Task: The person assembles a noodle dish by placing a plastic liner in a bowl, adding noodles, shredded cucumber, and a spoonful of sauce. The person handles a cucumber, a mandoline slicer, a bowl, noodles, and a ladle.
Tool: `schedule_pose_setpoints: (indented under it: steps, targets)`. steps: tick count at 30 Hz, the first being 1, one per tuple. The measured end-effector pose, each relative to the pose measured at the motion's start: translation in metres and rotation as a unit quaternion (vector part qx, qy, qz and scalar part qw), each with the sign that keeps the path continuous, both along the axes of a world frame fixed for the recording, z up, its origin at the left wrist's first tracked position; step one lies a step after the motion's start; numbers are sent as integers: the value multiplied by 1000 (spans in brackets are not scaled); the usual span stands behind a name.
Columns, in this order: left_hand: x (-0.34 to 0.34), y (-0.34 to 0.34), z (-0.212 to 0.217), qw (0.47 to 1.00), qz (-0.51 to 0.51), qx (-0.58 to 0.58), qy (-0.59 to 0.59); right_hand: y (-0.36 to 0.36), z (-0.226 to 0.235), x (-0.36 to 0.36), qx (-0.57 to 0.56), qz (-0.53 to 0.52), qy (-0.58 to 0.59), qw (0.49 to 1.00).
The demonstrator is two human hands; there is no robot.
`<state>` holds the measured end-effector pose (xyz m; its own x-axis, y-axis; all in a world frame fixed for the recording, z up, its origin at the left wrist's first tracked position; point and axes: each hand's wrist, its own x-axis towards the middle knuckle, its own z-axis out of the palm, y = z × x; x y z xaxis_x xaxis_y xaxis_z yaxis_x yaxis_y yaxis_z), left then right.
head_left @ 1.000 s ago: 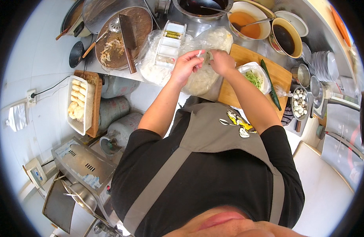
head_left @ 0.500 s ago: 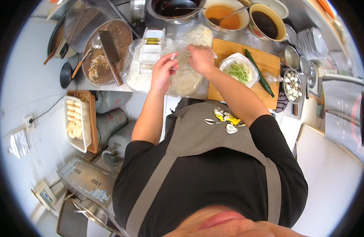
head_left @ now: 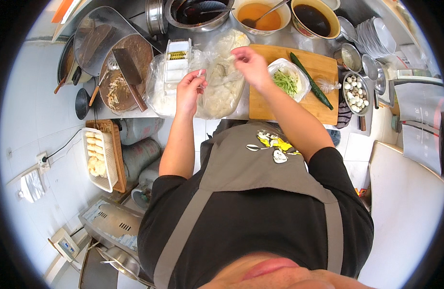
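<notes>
Both hands have drawn apart since the earliest frame, where they are close together over the plastic bag. Left hand: thumb and fingertips are clamped on a small white piece. Right hand: fingers are bent at the upper right part of the bag; whether this grip is closed on the plastic cannot be told. The bag, with pale contents, lies on the surface, between the white compartment box and the cutting board. The board carries a cucumber beside a dish of green shreds.
</notes>
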<state>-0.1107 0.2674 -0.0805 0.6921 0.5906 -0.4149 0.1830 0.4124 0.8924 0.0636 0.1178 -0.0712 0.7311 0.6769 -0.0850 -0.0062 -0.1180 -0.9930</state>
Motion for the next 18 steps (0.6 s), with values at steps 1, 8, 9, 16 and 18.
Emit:
schedule_pose_setpoints:
  steps: [1,8,9,16,18]
  targets:
    - [1,-3,1,989,36,142,33,-14,7,6,41,-13,62,997]
    - [63,-73,28,946,-91,298,-93,-95,21,21,96,-38,193,976]
    - [78,-87,29,956,-149,219,-123,-103,20,19,107,-32,171,979]
    - [119,-137,8,965,-230,88,-96,-155,14,18,7,-53,193,980]
    - [121,-146,0,961,-249,63,-99,-167,10,18,34,-62,198,978]
